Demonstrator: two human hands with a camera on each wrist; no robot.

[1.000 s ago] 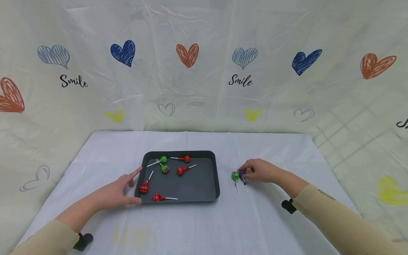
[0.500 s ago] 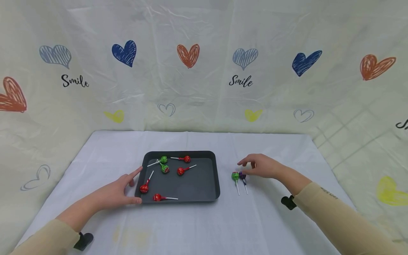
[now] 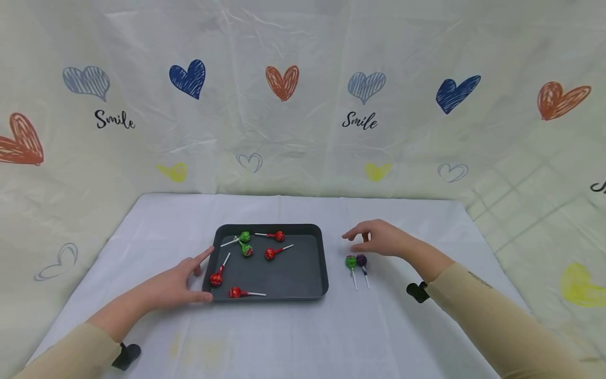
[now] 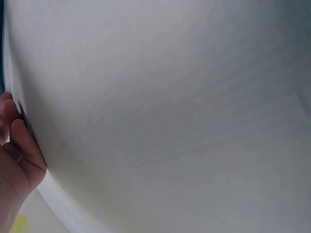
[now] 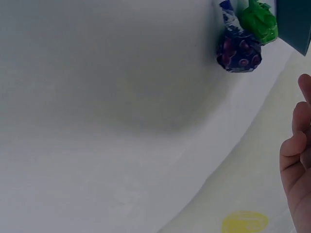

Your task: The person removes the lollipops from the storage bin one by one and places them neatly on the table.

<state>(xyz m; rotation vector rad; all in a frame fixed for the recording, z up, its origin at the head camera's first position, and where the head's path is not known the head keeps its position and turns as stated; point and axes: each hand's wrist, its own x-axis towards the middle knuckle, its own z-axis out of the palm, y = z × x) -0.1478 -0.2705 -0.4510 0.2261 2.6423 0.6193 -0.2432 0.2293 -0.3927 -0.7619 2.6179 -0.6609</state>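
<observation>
My left hand rests at the left side of the dark grey tray, its index finger and thumb spread apart at the rim. In the left wrist view, some of its fingers curl in at the left edge. My right hand hovers just behind two lollipops with its fingers loosely bent and nothing between them. The green lollipop and purple lollipop lie side by side on the cloth, sticks toward me. Inside the tray are two green lollipops and several red lollipops, such as one red lollipop.
A white cloth covers the table. Behind it hangs a pale sheet printed with hearts and the word "Smile". The tray's right rim stands a short way left of the two loose lollipops.
My right hand has lifted off the purple lollipop and moved back and slightly left, leaving it beside the green one. My left hand keeps its place at the tray.
</observation>
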